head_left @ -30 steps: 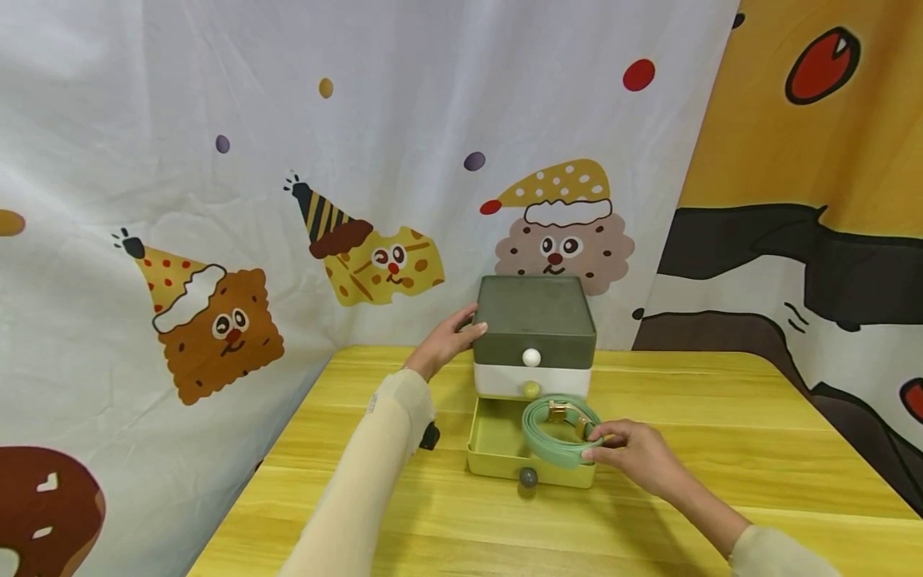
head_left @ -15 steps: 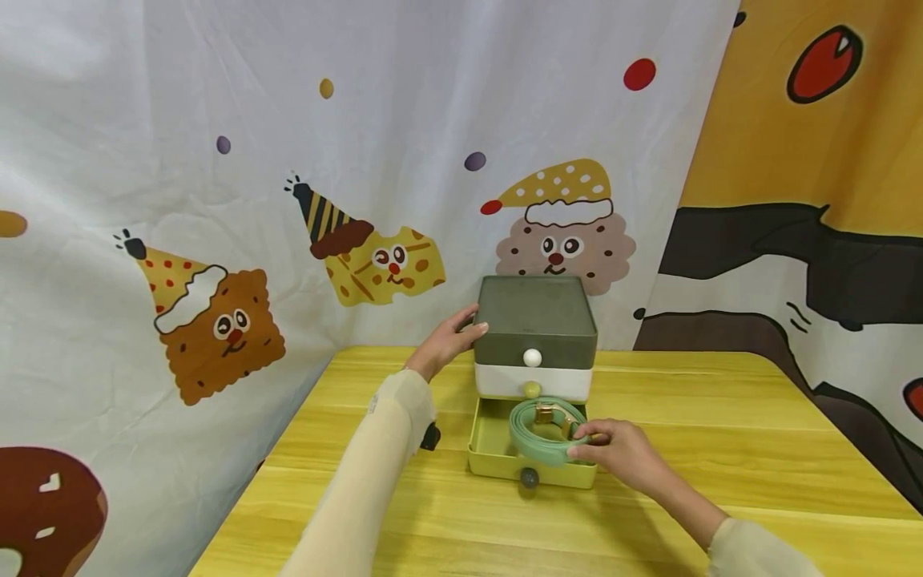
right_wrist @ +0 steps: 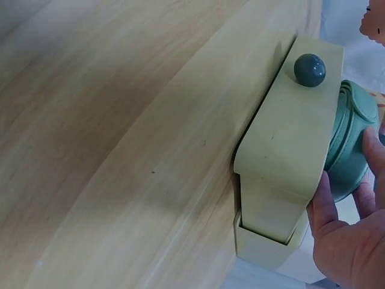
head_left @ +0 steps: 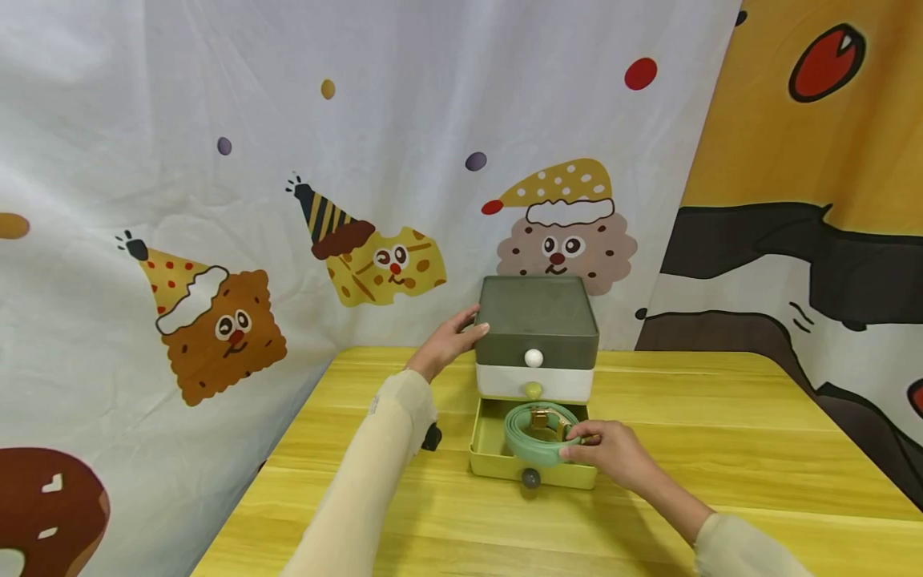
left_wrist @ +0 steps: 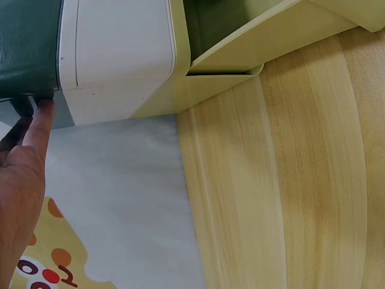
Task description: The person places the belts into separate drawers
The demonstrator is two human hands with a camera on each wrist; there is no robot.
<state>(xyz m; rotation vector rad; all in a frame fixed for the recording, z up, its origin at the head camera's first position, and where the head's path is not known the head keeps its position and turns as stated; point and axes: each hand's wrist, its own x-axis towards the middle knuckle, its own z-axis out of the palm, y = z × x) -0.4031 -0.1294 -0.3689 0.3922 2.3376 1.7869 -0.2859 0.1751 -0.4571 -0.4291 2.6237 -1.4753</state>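
Observation:
A coiled green belt (head_left: 530, 453) with a gold buckle (head_left: 541, 417) is at the pulled-out yellow bottom drawer (head_left: 497, 466), overlapping its front wall in the head view. My right hand (head_left: 613, 453) pinches the coil's right side between thumb and fingers. In the right wrist view, the belt (right_wrist: 352, 141) shows just past the drawer's front, with fingertips close to the rim. My left hand (head_left: 445, 346) rests its extended fingers against the left side of the dark green top section (head_left: 537, 308). The left wrist view shows a finger of that hand (left_wrist: 30, 156) along the cabinet's side.
The small cabinet stands on a wooden table (head_left: 692, 433), with a white middle drawer (head_left: 505, 380) kept in. A grey knob (head_left: 530, 478) sticks out from the bottom drawer. Behind hangs a printed curtain (head_left: 404, 96). A small black object (head_left: 431, 437) shows by my left sleeve.
My right hand has carried the belt leftward and slightly down, from the drawer's right side to over its middle. My left hand has stayed against the cabinet.

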